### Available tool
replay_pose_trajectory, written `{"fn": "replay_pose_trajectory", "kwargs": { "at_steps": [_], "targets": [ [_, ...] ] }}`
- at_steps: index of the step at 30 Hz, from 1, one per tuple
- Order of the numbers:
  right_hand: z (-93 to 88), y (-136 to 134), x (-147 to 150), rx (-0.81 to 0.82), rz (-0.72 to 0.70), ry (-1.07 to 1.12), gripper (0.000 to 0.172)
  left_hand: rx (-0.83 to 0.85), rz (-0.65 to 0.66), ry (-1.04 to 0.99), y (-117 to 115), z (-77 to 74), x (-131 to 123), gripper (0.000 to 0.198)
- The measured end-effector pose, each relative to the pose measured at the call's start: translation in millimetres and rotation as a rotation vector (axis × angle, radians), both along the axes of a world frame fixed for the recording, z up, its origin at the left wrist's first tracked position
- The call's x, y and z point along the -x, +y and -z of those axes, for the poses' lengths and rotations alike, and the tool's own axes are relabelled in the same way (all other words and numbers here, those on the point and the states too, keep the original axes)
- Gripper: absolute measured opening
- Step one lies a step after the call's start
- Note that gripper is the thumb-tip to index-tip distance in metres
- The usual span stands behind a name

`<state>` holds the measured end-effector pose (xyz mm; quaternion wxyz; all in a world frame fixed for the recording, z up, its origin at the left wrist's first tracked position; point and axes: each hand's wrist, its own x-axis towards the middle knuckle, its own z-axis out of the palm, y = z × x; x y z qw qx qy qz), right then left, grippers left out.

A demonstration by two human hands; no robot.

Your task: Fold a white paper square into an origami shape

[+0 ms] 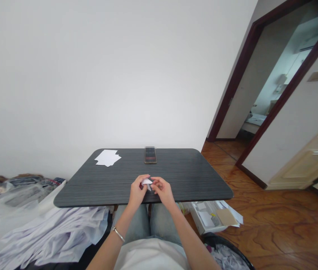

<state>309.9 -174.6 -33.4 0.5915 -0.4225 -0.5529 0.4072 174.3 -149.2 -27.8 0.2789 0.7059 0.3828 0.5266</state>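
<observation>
My left hand (pixel 137 189) and my right hand (pixel 161 188) meet over the near edge of a dark grey table (pixel 187 176). Both pinch a small folded piece of white paper (pixel 147 182) between their fingertips. The paper is held just above the tabletop. A bracelet circles my left wrist. A small stack of white paper sheets (pixel 107 157) lies at the table's far left. A phone (pixel 150 155) lies flat at the far middle of the table.
A white wall stands behind the table. Crumpled white papers and clothes (pixel 49 232) pile up on the left. An open box with papers (pixel 212 215) sits on the wooden floor at the right. A doorway (pixel 274 86) opens at the far right.
</observation>
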Motion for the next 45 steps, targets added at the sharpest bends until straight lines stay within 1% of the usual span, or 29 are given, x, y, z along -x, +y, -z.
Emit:
{"fn": "replay_pose_trajectory", "kwargs": {
  "at_steps": [2,5,11,15,20,24,28,32,34,37,39,42,45],
  "targets": [
    [-0.7,-1.8,0.3,-0.037,-0.006,-0.043,0.027,-0.029,0.020,0.040,-1.6,-1.6,-1.1,0.045],
    [-0.7,-2.9,0.6,-0.076,0.007,-0.091,0.019,-0.050,0.038,0.095,-4.2,-4.1,-1.8,0.044],
    [-0.1,-2.5,0.2,-0.071,0.039,-0.073,0.014,-0.072,0.063,0.134,-6.9,-9.0,-1.7,0.044],
    [0.9,-2.5,-0.2,-0.063,0.055,-0.032,0.012,-0.065,0.095,0.114,-6.3,-9.3,-1.7,0.043],
    [3.7,-2.0,0.0,-0.080,0.085,-0.033,0.009,-0.007,0.127,0.058,-4.7,-6.9,-0.4,0.041],
    [5.0,-2.2,0.2,-0.109,0.113,-0.067,0.011,0.029,0.131,0.047,-4.0,-6.1,1.0,0.041],
    [4.6,-4.1,-0.3,-0.128,0.104,-0.086,0.013,0.051,0.134,0.023,-4.1,-7.5,1.4,0.040],
    [1.7,-7.0,-1.2,-0.120,0.044,-0.088,0.020,0.063,0.129,-0.008,-4.1,-8.9,1.7,0.039],
    [-0.2,-6.9,-2.0,-0.095,0.010,-0.052,0.024,0.055,0.127,-0.024,-4.1,-9.2,2.3,0.038],
    [-1.7,-3.2,-3.6,-0.016,-0.009,0.064,0.031,0.030,0.126,-0.038,-4.4,-9.3,3.1,0.038],
    [-1.4,0.5,-4.3,0.053,-0.053,0.096,0.035,0.003,0.123,-0.029,-4.7,-9.1,3.2,0.037],
    [-0.4,4.5,-4.1,0.120,-0.154,0.047,0.037,-0.044,0.110,0.003,-5.4,-8.5,2.9,0.033],
    [-0.2,4.9,-3.2,0.140,-0.216,0.005,0.033,-0.069,0.076,0.048,-6.5,-8.1,2.3,0.029]
  ]
}}
